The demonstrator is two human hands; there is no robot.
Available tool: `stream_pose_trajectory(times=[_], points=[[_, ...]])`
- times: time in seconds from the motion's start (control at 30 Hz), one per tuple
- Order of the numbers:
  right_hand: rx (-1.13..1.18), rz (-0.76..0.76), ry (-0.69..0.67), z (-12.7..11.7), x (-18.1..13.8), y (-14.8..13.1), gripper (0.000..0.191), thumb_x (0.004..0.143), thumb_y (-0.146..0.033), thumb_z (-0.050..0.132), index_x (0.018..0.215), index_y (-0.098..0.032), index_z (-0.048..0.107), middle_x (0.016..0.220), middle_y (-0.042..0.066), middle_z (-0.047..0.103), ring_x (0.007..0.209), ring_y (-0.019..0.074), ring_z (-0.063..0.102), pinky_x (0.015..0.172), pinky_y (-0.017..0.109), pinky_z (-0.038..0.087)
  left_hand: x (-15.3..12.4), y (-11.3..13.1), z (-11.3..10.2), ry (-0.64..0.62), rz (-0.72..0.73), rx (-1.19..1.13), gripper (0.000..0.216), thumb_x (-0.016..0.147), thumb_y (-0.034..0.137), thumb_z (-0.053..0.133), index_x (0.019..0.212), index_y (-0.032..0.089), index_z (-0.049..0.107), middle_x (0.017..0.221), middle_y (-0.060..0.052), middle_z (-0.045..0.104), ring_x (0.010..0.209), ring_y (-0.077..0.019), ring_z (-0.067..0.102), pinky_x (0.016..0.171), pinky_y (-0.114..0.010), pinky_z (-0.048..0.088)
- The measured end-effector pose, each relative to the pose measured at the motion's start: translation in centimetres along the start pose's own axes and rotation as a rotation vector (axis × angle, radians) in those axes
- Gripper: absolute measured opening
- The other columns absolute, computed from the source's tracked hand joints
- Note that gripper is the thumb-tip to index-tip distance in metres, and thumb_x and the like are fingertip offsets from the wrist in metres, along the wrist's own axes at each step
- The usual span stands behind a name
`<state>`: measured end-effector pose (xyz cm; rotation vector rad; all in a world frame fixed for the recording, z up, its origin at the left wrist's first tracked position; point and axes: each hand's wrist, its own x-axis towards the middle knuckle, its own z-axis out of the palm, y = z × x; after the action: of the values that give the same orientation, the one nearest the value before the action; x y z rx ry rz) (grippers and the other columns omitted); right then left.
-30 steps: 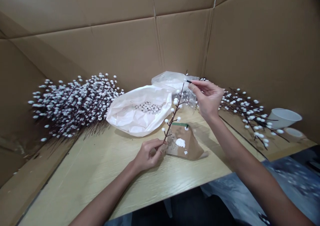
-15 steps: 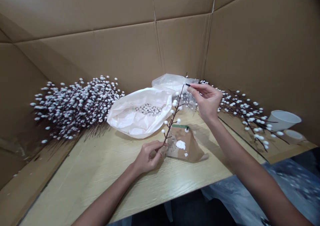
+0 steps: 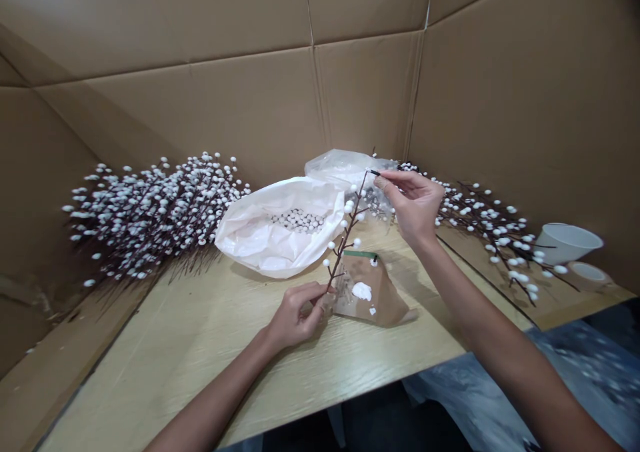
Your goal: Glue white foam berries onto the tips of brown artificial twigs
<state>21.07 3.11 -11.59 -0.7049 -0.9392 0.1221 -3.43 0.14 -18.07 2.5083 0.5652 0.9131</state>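
My left hand [image 3: 300, 313] pinches the lower end of a thin brown branch [image 3: 345, 237], which tilts up and to the right over the table. White berry-like balls sit on its side twigs. At the branch's top, the closed fingertips of my right hand [image 3: 411, 199] hold a short, dark, stick-like piece [image 3: 374, 173]; its tip meets or nearly meets the branch end, and its exact kind is too small to tell. Just behind and right of my left hand stands a brown, wedge-shaped block [image 3: 385, 299] with a smear of white paste [image 3: 362, 291] on its face.
A white bag [image 3: 250, 239] lies open with many small white balls [image 3: 299, 220] inside; a clear plastic bag [image 3: 340, 164] is behind it. Berry branches are heaped left [image 3: 165, 205] and right [image 3: 490, 222]. A white cup [image 3: 570, 242] and a tape roll [image 3: 589, 273] stand right. Cardboard walls [image 3: 200, 119] enclose the table.
Both hands keep their grip on the branch and the dark piece, with hardly any movement. The whole view has shifted very slightly.
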Motion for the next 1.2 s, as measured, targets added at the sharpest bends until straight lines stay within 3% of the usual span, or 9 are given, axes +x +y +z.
stream_pose_trajectory(times=[0.93, 1.2], points=[[-0.029, 0.015, -0.033, 0.1, -0.2, -0.2, 0.013, 0.065, -0.01, 0.072, 0.071, -0.021, 0.074, 0.077, 0.001, 0.075, 0.078, 0.0176, 0.071, 0.075, 0.032, 0.059, -0.3, -0.3, 0.0, 0.023, -0.042, -0.001, 0.026, 0.083, 0.011, 0.045, 0.095, 0.003, 0.067, 0.068, -0.009, 0.067, 0.065, -0.016, 0.064, 0.056, -0.022, 0.047], [0.07, 0.103, 0.004, -0.3, 0.3, 0.7, 0.011, 0.068, -0.021, 0.074, 0.079, -0.02, 0.072, 0.073, 0.0, 0.073, 0.067, 0.015, 0.07, 0.069, 0.032, 0.061, -0.2, 0.0, 0.0, 0.014, -0.048, 0.022, 0.026, 0.084, 0.014, 0.044, 0.094, 0.009, 0.068, 0.067, -0.006, 0.066, 0.06, -0.0137, 0.061, 0.055, -0.022, 0.047]])
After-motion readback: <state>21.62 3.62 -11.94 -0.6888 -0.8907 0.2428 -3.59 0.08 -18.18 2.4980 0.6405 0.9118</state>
